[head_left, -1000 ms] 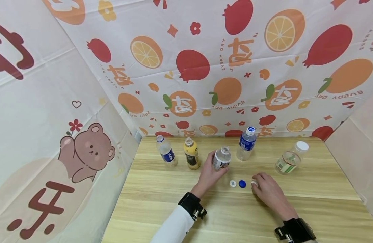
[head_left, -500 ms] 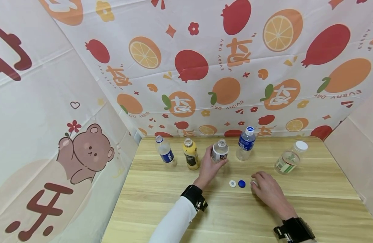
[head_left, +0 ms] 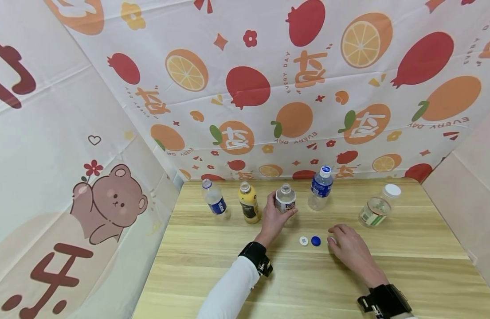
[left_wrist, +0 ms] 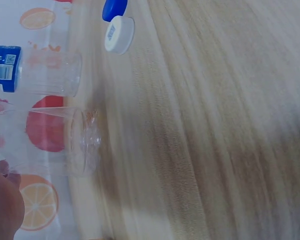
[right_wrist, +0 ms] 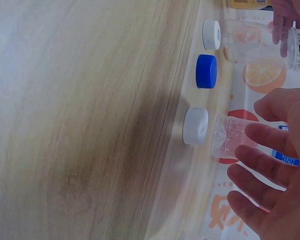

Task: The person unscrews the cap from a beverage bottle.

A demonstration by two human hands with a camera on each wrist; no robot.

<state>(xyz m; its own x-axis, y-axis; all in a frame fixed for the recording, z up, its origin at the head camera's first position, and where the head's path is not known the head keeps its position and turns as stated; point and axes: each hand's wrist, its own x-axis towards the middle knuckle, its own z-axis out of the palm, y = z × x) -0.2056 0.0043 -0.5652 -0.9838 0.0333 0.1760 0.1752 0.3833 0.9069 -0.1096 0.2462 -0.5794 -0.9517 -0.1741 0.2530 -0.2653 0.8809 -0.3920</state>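
My left hand (head_left: pixel 273 222) grips a clear plastic bottle (head_left: pixel 285 203) with a white label, upright and without a cap. In the left wrist view only its base end shows, with a fingertip at its side. My right hand (head_left: pixel 350 251) hovers low over the table with loosely bent fingers. Beside its fingertips a white cap (right_wrist: pixel 195 126) lies on the table; the right wrist view shows a gap between them. A blue cap (head_left: pixel 315 241) and another white cap (head_left: pixel 303 240) lie in a row to the left of it.
Along the back of the wooden table (head_left: pixel 308 279) stand a blue-labelled bottle (head_left: pixel 218 204), a yellow bottle (head_left: pixel 248 204) without a cap, and a capped blue-labelled bottle (head_left: pixel 320 188). A wide clear jar (head_left: pixel 375 208) with a white lid stands at the right. Printed cloth (head_left: pixel 252 44) hangs behind.
My left hand has moved the clear bottle back, away from me, into line with the other bottles. My right hand has stayed near the white cap. The head view has shifted slightly.
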